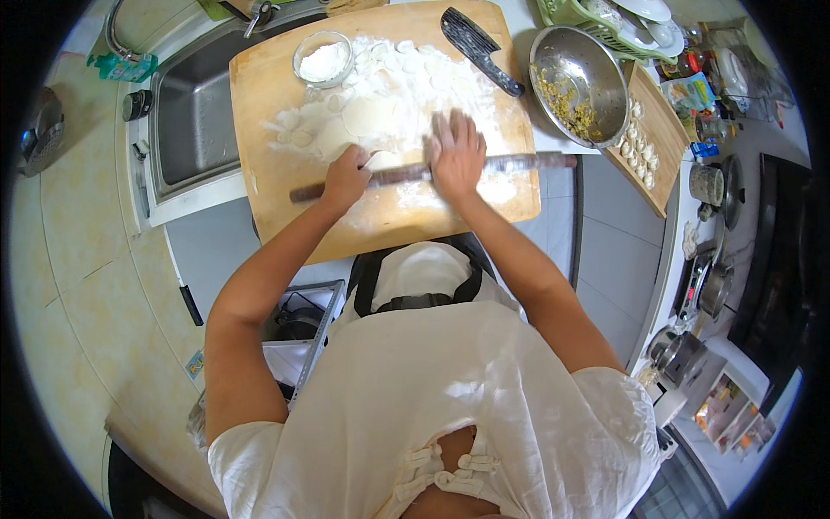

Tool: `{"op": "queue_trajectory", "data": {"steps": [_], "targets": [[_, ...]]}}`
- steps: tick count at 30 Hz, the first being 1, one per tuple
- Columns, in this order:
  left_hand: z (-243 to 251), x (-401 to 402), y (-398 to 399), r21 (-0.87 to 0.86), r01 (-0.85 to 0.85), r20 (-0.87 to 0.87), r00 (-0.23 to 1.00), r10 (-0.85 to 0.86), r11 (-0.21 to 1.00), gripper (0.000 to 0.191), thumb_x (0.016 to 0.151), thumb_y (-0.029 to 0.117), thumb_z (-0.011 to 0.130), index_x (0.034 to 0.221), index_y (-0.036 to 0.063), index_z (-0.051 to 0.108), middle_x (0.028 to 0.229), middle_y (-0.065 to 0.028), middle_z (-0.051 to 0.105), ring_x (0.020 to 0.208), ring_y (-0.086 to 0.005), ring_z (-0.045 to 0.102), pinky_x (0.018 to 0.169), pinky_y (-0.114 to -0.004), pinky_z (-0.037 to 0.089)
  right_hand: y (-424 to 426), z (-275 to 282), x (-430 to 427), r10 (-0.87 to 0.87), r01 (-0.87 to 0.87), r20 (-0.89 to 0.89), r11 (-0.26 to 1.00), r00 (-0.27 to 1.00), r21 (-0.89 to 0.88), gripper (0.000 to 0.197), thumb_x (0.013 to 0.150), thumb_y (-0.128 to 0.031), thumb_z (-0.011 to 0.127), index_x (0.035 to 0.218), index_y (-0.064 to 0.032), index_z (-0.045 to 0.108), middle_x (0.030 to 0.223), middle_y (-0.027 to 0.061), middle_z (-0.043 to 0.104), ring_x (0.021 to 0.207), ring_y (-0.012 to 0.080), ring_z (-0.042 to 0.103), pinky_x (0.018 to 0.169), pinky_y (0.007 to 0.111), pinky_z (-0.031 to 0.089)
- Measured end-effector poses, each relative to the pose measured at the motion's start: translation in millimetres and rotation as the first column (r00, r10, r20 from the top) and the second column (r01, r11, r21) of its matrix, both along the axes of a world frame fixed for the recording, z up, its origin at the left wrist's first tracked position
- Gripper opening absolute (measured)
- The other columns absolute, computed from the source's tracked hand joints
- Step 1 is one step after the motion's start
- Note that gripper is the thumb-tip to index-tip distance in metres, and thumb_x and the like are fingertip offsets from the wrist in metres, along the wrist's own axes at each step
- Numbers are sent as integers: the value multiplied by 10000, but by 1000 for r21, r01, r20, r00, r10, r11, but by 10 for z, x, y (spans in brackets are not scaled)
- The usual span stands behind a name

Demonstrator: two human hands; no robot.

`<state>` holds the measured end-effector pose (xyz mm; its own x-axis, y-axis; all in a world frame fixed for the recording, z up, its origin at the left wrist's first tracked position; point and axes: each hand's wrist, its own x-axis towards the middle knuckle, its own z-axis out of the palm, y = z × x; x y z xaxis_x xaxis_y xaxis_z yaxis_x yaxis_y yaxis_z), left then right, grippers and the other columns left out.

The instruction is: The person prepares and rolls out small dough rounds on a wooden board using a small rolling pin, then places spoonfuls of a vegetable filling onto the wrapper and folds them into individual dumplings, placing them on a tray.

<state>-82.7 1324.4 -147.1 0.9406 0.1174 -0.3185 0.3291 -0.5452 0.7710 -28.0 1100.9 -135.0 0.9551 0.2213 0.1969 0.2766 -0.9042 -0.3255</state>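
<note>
A long dark wooden rolling pin [402,176] lies across a floured wooden board [266,84]. My right hand [458,156] presses flat on the pin with its fingers spread, slightly blurred. My left hand [348,176] is over the pin's left part, its thumb and fingers pinching the edge of a small dough wrapper [385,160] beside the pin. Beyond the hands, a larger flat dough round [369,118] and several small floured dough pieces [405,47] lie in loose flour. A glass bowl of flour [323,60] stands at the board's far left, and a black cleaver [480,52] at its far right.
Right of the board are a steel bowl with yellow-green filling [577,87] and a wooden tray [655,97] holding several shaped dumplings [639,152]. A steel sink [198,117] adjoins the left side. A green dish basket [583,29] stands at the upper right.
</note>
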Motion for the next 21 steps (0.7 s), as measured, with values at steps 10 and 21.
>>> {"op": "queue_trajectory", "data": {"steps": [10,21], "targets": [[-61,240,81,278,-3,89,996,-23,961,90,810,89,584,878,49,629,864,-169,683,854,-364,651,755,-457,507,-187,-20,-508,111,-115,-79,992,991,-45,470,935,-321,517,1363,-126,531,1464,167,402,1348,361,348,1088,540,259],[-93,441,-43,265,54,154,983,-98,963,207,778,138,653,970,63,647,865,-169,694,819,-372,664,757,-451,522,221,15,538,23,-20,83,999,996,-35,516,927,-363,554,1381,-123,500,1434,173,420,1337,371,359,1105,509,280]]}}
